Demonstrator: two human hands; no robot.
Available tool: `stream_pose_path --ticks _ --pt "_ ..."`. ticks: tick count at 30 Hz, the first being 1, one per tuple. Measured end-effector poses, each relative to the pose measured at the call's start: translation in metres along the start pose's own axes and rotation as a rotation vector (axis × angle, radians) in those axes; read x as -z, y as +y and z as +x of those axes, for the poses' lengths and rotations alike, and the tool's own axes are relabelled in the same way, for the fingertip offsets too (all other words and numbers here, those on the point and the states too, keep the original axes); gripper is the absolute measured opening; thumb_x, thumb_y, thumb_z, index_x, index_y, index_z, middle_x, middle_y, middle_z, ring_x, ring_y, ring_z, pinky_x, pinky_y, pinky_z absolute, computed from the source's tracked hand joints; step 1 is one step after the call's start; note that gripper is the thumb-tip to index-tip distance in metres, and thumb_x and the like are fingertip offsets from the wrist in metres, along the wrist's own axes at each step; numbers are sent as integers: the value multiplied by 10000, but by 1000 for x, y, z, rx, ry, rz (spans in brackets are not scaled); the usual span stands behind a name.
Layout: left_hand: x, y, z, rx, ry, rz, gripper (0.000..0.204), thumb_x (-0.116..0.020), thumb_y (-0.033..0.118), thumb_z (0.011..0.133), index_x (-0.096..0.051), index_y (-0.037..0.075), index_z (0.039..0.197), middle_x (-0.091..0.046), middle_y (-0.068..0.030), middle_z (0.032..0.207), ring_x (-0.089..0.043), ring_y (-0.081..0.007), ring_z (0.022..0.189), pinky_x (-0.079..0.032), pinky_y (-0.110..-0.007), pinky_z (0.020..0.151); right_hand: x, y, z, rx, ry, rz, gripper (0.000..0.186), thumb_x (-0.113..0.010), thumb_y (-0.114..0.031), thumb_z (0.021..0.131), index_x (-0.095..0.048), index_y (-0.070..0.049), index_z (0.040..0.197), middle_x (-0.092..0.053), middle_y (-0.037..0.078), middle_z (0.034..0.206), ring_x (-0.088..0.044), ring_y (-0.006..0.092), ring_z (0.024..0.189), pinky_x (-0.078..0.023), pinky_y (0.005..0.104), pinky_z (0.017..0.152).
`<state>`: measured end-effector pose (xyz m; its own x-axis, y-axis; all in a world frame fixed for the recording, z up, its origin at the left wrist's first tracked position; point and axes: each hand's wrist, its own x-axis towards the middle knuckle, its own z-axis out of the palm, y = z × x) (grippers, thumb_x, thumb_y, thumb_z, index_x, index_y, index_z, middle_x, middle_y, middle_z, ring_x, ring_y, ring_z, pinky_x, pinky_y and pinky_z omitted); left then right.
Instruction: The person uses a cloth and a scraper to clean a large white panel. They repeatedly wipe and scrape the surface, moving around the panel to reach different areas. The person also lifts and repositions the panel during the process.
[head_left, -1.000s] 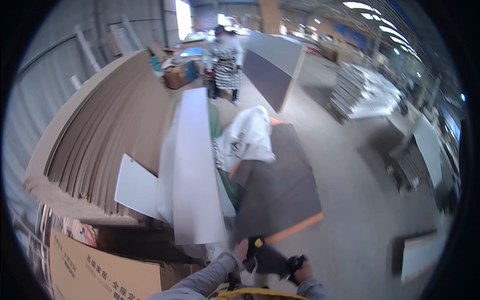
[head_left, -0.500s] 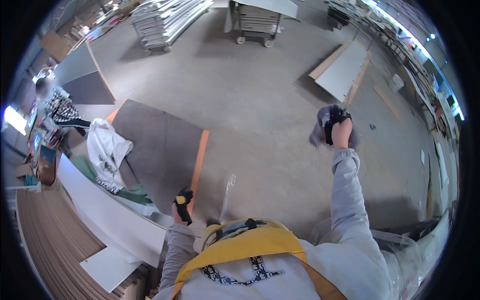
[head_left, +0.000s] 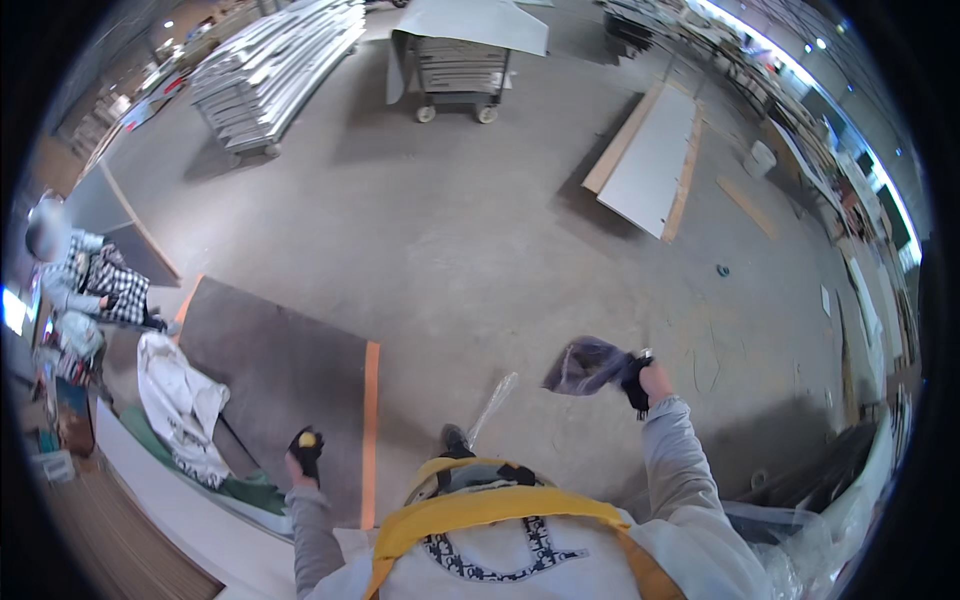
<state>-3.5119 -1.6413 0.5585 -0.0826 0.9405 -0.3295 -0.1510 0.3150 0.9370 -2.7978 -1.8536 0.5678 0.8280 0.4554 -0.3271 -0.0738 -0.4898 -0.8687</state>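
My right hand [head_left: 648, 383], in a black glove, is closed round a greyish-purple cloth [head_left: 585, 366]. The cloth hangs out to the hand's left, above the concrete floor. My left hand [head_left: 305, 455], also in a black glove, is curled over a large dark board [head_left: 275, 370] with an orange edge strip [head_left: 371, 430]. A small yellow patch shows at the left hand; whether it is part of the glove or a held object I cannot tell. Beside that hand, a white sack [head_left: 180, 400] with dark print lies along the board's left side, over green fabric [head_left: 250, 492].
A person [head_left: 90, 270] in checked clothing sits at the far left. Loaded trolleys [head_left: 460, 75] stand at the back. A long white panel with wooden edges [head_left: 640, 165] lies at the right rear. Clear plastic wrap [head_left: 493, 408] lies near my foot [head_left: 455, 440]. Stacked boards [head_left: 120, 530] fill the lower left.
My right hand has come down and closer to my body, and the cloth now swings out to its left. My left hand has shifted left and lower over the board. The whole view has turned.
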Motion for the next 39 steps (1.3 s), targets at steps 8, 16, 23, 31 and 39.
stream_pose_path --ticks 8,16,23,31,39 --pt "-369 94 141 90 -637 248 284 -502 -54 800 -668 53 1004 -638 -28 738 -558 -98 592 -446 -255 500 -52 -46 20 -40 141 -97 308 -651 -217 841 -608 83 787 -614 114 676 -566 202 588 -459 355 546" --pt "-579 62 260 -423 -895 648 298 -490 -39 747 -660 65 969 -588 -12 703 -539 -116 617 -441 -269 574 -106 -116 194 -136 423 160 231 -411 44 746 -568 91 909 -591 138 724 -593 258 637 -489 388 572" --pt "-567 143 358 -391 -671 856 147 -553 115 827 -652 55 918 -600 -66 661 -535 -139 553 -442 -316 550 -76 -240 412 215 463 295 323 -398 35 717 -597 94 965 -613 142 836 -568 211 751 -472 326 707" --pt "-679 223 501 -25 -552 534 152 -569 102 845 -652 30 950 -613 -27 714 -541 -109 597 -434 -271 505 -83 -309 604 179 614 540 167 -443 -33 853 -579 59 881 -613 103 773 -582 198 640 -486 299 593" --pt "-1013 265 600 -354 -1360 390 524 -704 188 787 -501 48 1249 -621 -61 971 -538 -125 833 -482 -308 768 -173 -476 642 109 364 602 203 -538 -192 909 -580 6 906 -599 34 761 -570 129 624 -457 251 560"
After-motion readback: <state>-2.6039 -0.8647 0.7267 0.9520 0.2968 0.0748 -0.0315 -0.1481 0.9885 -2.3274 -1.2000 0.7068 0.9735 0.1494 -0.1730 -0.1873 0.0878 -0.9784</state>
